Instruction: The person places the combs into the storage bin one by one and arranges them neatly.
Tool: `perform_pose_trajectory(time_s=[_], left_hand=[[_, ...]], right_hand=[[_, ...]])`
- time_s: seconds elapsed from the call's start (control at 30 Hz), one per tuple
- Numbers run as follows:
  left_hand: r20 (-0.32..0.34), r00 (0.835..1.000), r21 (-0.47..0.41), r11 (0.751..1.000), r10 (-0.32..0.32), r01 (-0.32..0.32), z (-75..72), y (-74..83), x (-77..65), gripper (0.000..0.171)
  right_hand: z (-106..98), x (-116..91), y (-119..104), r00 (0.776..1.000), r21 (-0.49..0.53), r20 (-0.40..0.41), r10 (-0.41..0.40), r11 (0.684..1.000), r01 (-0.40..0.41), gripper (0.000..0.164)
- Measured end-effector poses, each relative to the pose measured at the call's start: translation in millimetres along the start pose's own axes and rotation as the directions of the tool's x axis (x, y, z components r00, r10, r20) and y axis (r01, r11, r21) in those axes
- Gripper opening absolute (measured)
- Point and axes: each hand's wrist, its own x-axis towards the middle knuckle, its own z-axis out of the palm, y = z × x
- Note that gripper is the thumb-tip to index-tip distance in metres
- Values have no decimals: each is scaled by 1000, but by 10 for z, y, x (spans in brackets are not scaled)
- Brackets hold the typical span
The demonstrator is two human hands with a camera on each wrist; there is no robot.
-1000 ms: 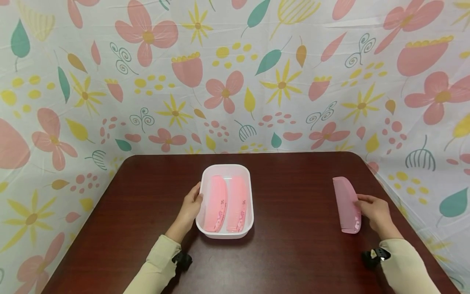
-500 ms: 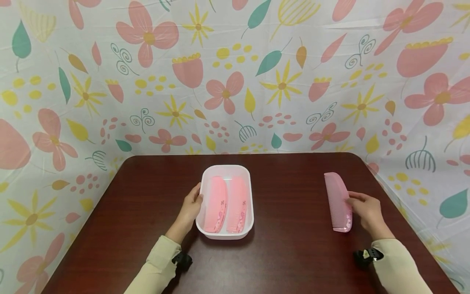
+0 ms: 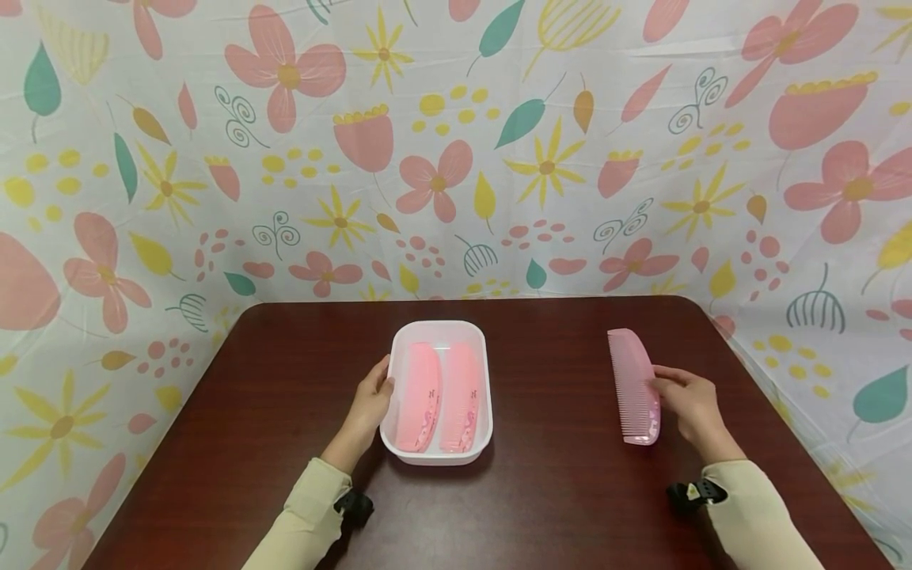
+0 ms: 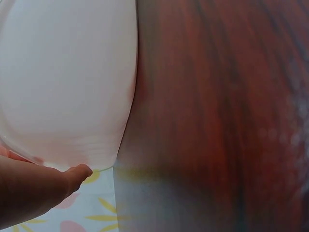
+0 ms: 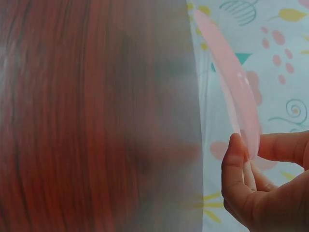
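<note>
My right hand (image 3: 689,405) pinches a pink comb (image 3: 634,388) by its curved back, at the right of the head view. The comb's teeth face left, toward the middle of the table. In the right wrist view the comb (image 5: 236,82) shows nearly edge-on between thumb and fingers. My left hand (image 3: 370,400) grips the left side of a white plastic tub (image 3: 436,457), thumb at the rim. Two pink combs lie side by side in the tub, a left one (image 3: 416,396) and a right one (image 3: 459,392). The left wrist view shows the tub's outer wall (image 4: 67,87) and the thumb (image 4: 79,175).
A dark reddish-brown wooden table (image 3: 556,507) with rounded far corners lies under everything. Behind it hangs a white cloth (image 3: 499,182) printed with flowers and leaves. Black straps with small devices sit on both wrists.
My right hand has moved left with the comb, bringing it closer to the tub. The left hand and the tub have stayed in place.
</note>
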Motion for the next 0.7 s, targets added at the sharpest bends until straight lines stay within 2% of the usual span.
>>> perform_pose_trajectory(time_s=[0.53,0.7], left_hand=[[-3,1000,5,1000,-2,2,7,-6,5,50],[-5,1000,11,1000,-3,3,12,8,6,50]], right_hand=[[276,-95,-241,1000,105,25,-11,994,9,47],[355,-105,-310,999,169,42,-12,986,5,48]])
